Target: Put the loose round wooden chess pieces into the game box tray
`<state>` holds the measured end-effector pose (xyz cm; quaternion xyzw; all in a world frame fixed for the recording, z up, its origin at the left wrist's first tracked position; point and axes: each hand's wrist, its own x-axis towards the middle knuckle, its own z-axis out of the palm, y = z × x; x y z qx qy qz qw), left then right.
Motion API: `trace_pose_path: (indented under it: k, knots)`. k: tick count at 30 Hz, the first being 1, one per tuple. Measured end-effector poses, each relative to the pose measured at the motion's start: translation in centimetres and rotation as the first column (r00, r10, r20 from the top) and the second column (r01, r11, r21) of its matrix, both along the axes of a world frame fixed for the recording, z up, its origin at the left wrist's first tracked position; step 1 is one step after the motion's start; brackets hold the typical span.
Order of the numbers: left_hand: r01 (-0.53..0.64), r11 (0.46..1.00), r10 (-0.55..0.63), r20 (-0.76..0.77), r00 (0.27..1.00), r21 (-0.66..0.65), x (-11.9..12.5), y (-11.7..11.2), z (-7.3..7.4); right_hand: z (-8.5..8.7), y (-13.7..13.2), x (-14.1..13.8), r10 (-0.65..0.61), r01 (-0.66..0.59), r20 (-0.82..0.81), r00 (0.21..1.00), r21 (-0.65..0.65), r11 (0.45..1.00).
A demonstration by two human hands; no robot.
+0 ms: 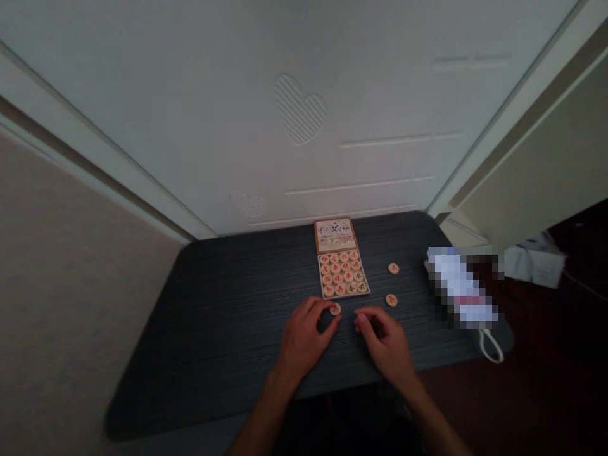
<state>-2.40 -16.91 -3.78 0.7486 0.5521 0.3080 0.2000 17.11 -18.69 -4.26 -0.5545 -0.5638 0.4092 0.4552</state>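
My left hand [306,332] pinches a round Chinese chess piece [335,309] with a red character between thumb and fingertips, just in front of the box. To its right, my right hand [384,339] is curled with thumb and fingers close together; whatever may be in them is hidden. Beyond both hands lies an open box [367,284] filled with rows of wooden pieces, most marked in red and a few in black. Its lid [337,235], printed with writing and a picture, rests at the far side. Two loose pieces lie to the right, a nearer one [391,300] and a farther one [393,268].
Everything rests on a dark table [228,304] with rounded corners, set against a white panel [213,114] with embossed hearts. At the table's right end lies a blurred-out object [460,288], with a white strap loop [491,347] hanging by the edge.
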Motion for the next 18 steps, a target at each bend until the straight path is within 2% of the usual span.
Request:
trace_pose_path:
  k: [6,9,12,14,18]
  knots:
    - [0.018,0.998,-0.014,-0.072,0.997,0.054,0.1,-0.1,-0.1,-0.5,-0.1,0.2,-0.008,0.008,0.031,0.999,0.012,1.000]
    - [0.014,0.998,-0.010,-0.069,0.998,0.054,0.0,-0.1,-0.1,-0.3,0.7,1.8,-0.067,0.049,0.162,0.985,0.113,0.992]
    - [0.014,0.999,-0.012,-0.048,0.999,0.051,0.0,-0.2,-0.1,0.2,2.9,4.7,-0.168,0.076,0.348,0.922,0.263,0.962]
    - [0.017,0.998,-0.016,-0.028,0.999,0.055,-0.1,-0.2,-0.2,0.4,4.8,6.7,-0.190,0.030,0.448,0.873,0.340,0.940]
    - [0.021,0.998,-0.021,0.003,1.000,0.064,-0.1,-0.2,-0.2,-0.1,8.3,9.2,-0.143,-0.070,0.585,0.799,0.326,0.943]
